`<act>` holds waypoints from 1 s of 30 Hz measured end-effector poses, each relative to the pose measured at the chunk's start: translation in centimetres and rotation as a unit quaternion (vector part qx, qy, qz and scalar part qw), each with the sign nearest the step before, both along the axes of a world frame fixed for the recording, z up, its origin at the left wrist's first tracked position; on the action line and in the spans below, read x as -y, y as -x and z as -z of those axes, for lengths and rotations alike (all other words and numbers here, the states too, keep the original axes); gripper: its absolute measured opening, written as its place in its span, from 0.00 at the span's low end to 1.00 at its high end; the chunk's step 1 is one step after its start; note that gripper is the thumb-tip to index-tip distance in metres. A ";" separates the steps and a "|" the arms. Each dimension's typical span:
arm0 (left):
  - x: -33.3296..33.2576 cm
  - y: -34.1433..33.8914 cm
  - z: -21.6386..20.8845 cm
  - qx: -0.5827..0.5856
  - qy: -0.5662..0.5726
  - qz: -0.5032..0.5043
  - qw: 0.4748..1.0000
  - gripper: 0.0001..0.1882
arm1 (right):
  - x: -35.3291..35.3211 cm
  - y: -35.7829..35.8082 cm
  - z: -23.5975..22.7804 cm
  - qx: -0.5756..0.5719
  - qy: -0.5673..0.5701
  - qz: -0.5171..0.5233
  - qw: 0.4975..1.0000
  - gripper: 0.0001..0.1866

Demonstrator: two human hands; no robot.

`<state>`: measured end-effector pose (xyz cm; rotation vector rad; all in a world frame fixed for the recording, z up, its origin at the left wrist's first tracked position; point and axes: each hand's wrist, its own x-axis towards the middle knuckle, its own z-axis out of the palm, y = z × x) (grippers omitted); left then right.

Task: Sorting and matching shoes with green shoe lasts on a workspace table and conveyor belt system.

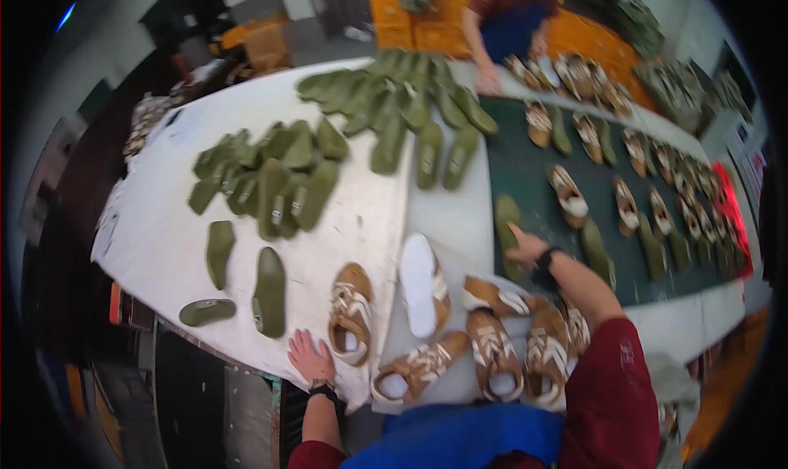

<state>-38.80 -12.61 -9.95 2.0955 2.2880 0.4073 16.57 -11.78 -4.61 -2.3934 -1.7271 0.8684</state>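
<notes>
In the head view, your right hand (525,244), right of centre, touched a green last (506,216) at the left edge of the dark green mat (529,173); whether your fingers had closed on it, I could not tell. Your left hand (310,356), lower left of centre, lay open and flat on the white table (164,247), just left of a brown shoe (353,292). More shoes (492,346) lay at lower centre, and piled lasts (300,150) lay at upper left.

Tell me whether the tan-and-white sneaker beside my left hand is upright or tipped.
Upright: the tan-and-white sneaker has its foot opening facing up and its sole hidden beneath it.
</notes>
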 end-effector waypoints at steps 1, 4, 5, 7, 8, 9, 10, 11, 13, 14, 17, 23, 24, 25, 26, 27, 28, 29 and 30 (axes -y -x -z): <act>0.3 0.1 -0.2 -0.018 -0.004 0.000 1.000 0.26 | -0.5 0.6 -1.1 0.039 0.033 0.010 0.999 0.45; 0.8 1.6 0.6 -0.032 0.003 -0.025 0.999 0.25 | -1.6 1.8 -3.3 -0.016 0.037 -0.011 0.999 0.47; 0.6 1.2 0.2 -0.031 0.003 -0.028 0.999 0.25 | -1.2 1.4 -3.4 -0.024 0.041 -0.015 0.999 0.48; 0.1 0.8 0.0 -0.030 0.013 -0.022 0.999 0.25 | -0.1 1.2 -4.0 -0.042 0.042 0.017 0.998 0.48; 0.0 0.6 0.1 -0.028 0.014 -0.010 0.999 0.25 | 0.3 1.5 -4.5 -0.050 0.052 0.039 0.997 0.48; 0.0 0.6 0.1 -0.030 0.017 -0.013 0.999 0.25 | 0.7 1.6 -4.7 -0.049 0.052 0.049 0.996 0.48; 0.1 0.5 0.2 -0.032 0.019 -0.017 0.999 0.24 | 0.8 1.7 -4.9 -0.062 0.067 0.065 0.994 0.47; 0.2 0.6 0.2 -0.030 0.018 -0.010 0.999 0.24 | 0.9 2.0 -5.1 -0.074 0.081 0.080 0.991 0.46; 0.6 0.7 0.2 -0.025 0.015 -0.017 0.999 0.24 | 1.2 2.1 -5.0 -0.056 0.079 0.087 0.991 0.44; 0.5 0.6 0.2 -0.028 0.012 -0.015 0.999 0.24 | 1.2 1.4 -4.1 -0.024 0.063 0.084 0.994 0.43; 0.7 0.8 0.2 -0.034 0.019 -0.016 0.999 0.25 | 1.9 1.5 -4.6 0.014 0.049 0.089 0.995 0.44; 0.8 1.0 0.0 -0.041 0.017 -0.023 0.999 0.25 | 2.0 3.1 -6.6 0.065 -0.011 -0.035 0.997 0.45; 0.8 0.8 0.0 -0.039 0.012 -0.022 0.999 0.25 | 2.1 4.1 -5.7 -0.006 -0.059 -0.087 0.994 0.46; 0.7 0.8 0.0 -0.040 0.014 -0.024 0.999 0.25 | 2.2 5.9 -5.1 -0.078 -0.107 -0.141 0.981 0.48; 0.6 0.8 0.1 -0.039 0.015 -0.022 0.999 0.25 | 2.8 8.0 -4.5 -0.047 -0.080 -0.186 0.978 0.49; 0.5 0.8 0.2 -0.038 0.016 -0.022 0.999 0.25 | 3.2 10.0 -5.1 -0.014 -0.054 -0.231 0.971 0.50; 0.4 0.8 0.3 -0.036 0.010 -0.021 0.999 0.25 | 3.0 11.1 -5.8 -0.015 -0.055 -0.235 0.970 0.50; 0.4 0.9 0.3 -0.037 0.009 -0.025 0.999 0.25 | 3.0 12.2 -6.4 0.002 -0.014 -0.246 0.969 0.51; 0.5 0.9 0.2 -0.037 0.005 -0.023 0.999 0.25 | 3.2 13.1 -7.2 0.020 0.028 -0.256 0.966 0.52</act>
